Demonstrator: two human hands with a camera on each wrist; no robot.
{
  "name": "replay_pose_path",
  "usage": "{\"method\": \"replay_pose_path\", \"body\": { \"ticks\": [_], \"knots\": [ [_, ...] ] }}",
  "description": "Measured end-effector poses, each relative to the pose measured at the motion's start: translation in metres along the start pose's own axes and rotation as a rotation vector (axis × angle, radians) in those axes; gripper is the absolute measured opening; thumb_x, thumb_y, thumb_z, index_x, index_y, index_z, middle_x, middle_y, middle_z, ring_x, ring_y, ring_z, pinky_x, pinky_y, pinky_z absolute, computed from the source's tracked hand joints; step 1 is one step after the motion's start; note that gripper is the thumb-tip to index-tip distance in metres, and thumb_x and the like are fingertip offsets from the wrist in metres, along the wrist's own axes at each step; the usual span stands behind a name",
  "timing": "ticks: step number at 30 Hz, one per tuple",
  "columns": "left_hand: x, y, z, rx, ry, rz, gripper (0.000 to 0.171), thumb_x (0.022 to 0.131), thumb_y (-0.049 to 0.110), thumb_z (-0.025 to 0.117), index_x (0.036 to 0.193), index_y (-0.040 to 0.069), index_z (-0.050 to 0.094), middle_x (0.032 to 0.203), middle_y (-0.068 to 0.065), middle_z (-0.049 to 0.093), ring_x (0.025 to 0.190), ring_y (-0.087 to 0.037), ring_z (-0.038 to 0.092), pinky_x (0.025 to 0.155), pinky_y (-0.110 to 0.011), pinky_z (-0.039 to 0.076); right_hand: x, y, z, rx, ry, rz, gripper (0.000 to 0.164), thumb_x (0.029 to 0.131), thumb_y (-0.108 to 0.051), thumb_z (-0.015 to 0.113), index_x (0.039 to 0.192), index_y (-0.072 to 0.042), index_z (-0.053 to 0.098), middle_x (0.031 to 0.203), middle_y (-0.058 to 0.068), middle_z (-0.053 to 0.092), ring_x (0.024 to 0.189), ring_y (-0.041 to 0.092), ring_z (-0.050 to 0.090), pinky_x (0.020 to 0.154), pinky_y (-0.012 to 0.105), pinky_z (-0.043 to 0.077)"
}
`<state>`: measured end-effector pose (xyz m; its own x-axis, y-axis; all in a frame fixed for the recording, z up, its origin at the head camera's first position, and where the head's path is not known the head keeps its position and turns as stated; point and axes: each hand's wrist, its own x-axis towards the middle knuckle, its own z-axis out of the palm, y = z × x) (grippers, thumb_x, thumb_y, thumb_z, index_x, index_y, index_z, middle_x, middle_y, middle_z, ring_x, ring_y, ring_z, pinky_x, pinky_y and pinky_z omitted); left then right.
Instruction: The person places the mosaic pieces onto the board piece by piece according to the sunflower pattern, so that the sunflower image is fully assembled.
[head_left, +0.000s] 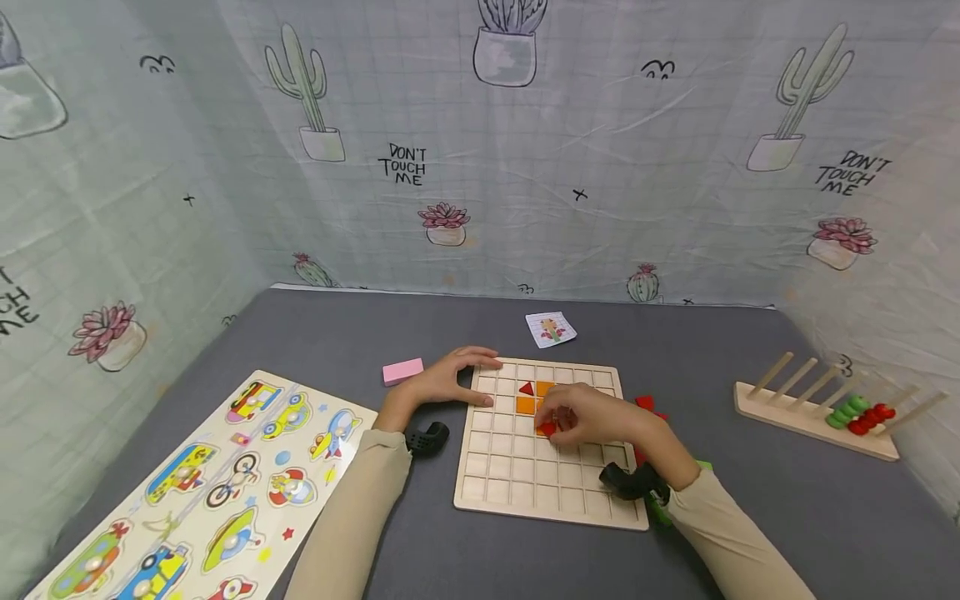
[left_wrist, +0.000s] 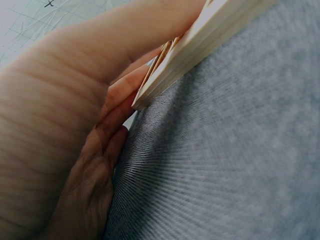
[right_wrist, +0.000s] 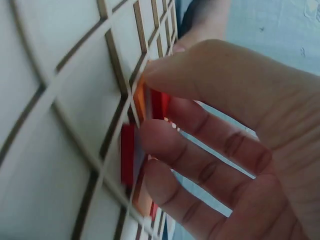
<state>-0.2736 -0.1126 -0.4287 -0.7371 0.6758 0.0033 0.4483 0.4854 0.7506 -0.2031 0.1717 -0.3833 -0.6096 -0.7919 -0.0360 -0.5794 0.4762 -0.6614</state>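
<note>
A square wooden grid board (head_left: 495, 487) lies on the dark table. My left hand (head_left: 442, 379) rests at its upper left edge, thumb on the board's surface. In the left wrist view, the other fingers (left_wrist: 120, 92) sit beside the board's edge. My right hand (head_left: 592, 414) is over the middle of the grid, pinching a small red piece (right_wrist: 159, 104) between thumb and index finger, close to the surface. Around it are orange squares (head_left: 526, 405) and a red triangle (head_left: 527, 388) in cells. Another red piece (right_wrist: 127, 155) stands out from the grid below the fingertips.
Behind the board lies a picture card (head_left: 551, 329). A pink block (head_left: 402, 372) and a vehicle puzzle board (head_left: 300, 450) are to the left. Red pieces (head_left: 645, 402) and green pieces (head_left: 660, 510) lie by the right arm. A peg stand (head_left: 813, 421) with beads stands far right.
</note>
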Motion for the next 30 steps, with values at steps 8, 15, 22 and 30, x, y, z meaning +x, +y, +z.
{"method": "replay_pose_path", "body": {
  "ticks": [8, 15, 22, 30],
  "knots": [
    [0.001, 0.001, 0.002, -0.002, 0.008, 0.007, 0.061, 0.081, 0.025, 0.080, 0.138, 0.016, 0.058, 0.151, -0.002, 0.042, 0.143, -0.026, 0.027, 0.115, -0.053, 0.022, 0.020, -0.008, 0.006, -0.047, -0.008, -0.027, 0.016, 0.086, -0.003, 0.069, 0.101, -0.008, 0.071, 0.087, 0.001, 0.058, 0.069, 0.008, 0.050, 0.063, 0.021, 0.044],
    [0.002, -0.002, 0.000, 0.004, 0.001, 0.010, 0.061, 0.081, 0.025, 0.081, 0.137, 0.016, 0.058, 0.150, -0.003, 0.042, 0.143, -0.025, 0.028, 0.115, -0.051, 0.022, 0.026, -0.008, 0.006, -0.040, -0.007, -0.052, 0.015, 0.086, 0.000, 0.067, 0.100, -0.005, 0.070, 0.091, 0.003, 0.060, 0.070, 0.009, 0.052, 0.063, 0.021, 0.046],
    [0.002, -0.004, 0.000, 0.015, 0.003, 0.028, 0.060, 0.082, 0.024, 0.080, 0.137, 0.015, 0.058, 0.150, -0.004, 0.042, 0.143, -0.026, 0.029, 0.115, -0.052, 0.023, 0.028, -0.007, 0.007, -0.059, -0.003, -0.068, 0.012, 0.087, -0.001, 0.068, 0.099, -0.004, 0.071, 0.093, 0.005, 0.062, 0.071, 0.008, 0.054, 0.064, 0.021, 0.048],
    [0.002, -0.004, 0.001, 0.009, 0.004, 0.025, 0.061, 0.081, 0.025, 0.081, 0.137, 0.015, 0.058, 0.150, -0.003, 0.043, 0.142, -0.026, 0.029, 0.115, -0.051, 0.023, 0.028, -0.007, 0.007, -0.079, -0.003, -0.060, 0.012, 0.087, -0.001, 0.069, 0.098, -0.004, 0.072, 0.091, 0.004, 0.062, 0.072, 0.011, 0.054, 0.064, 0.021, 0.046]
  ]
}}
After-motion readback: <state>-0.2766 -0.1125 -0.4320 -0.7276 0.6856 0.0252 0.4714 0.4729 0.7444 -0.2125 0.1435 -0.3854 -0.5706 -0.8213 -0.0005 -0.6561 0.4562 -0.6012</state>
